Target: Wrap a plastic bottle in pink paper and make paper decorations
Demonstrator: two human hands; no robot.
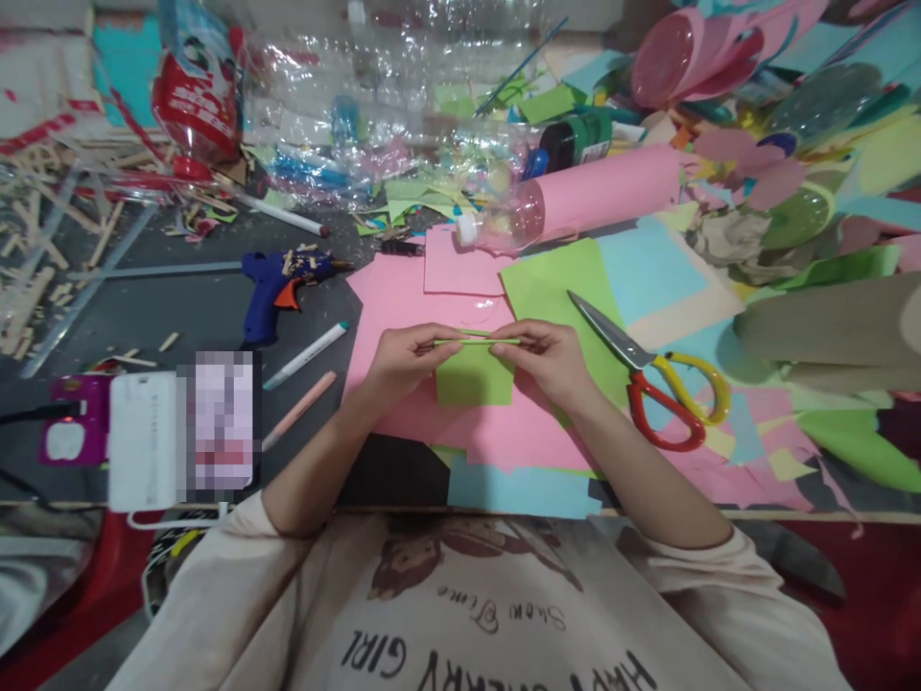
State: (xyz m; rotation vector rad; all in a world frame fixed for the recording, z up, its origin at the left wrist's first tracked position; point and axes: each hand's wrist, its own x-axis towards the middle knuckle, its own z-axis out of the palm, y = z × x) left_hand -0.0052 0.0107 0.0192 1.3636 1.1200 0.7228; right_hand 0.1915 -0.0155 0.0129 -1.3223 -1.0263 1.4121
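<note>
My left hand (412,355) and my right hand (543,357) pinch a narrow folded piece of green paper (476,342) by its two ends. It is held level between them, its long edge toward me. Beneath it, a square of green paper (475,384) lies on a large pink sheet (403,415). A smaller pink square (460,261) rests on the sheet's far side. Right of my right hand, scissors (637,360) with red and yellow handles lie partly spread over a light green sheet (557,283).
At left are a blue glue gun (266,293), two markers, a white power bank (142,441) and a phone (224,417). A pink-wrapped bottle (604,197) lies behind the paper. Plastic bottles, wooden sticks (35,226) and paper scraps (763,441) crowd the back and sides.
</note>
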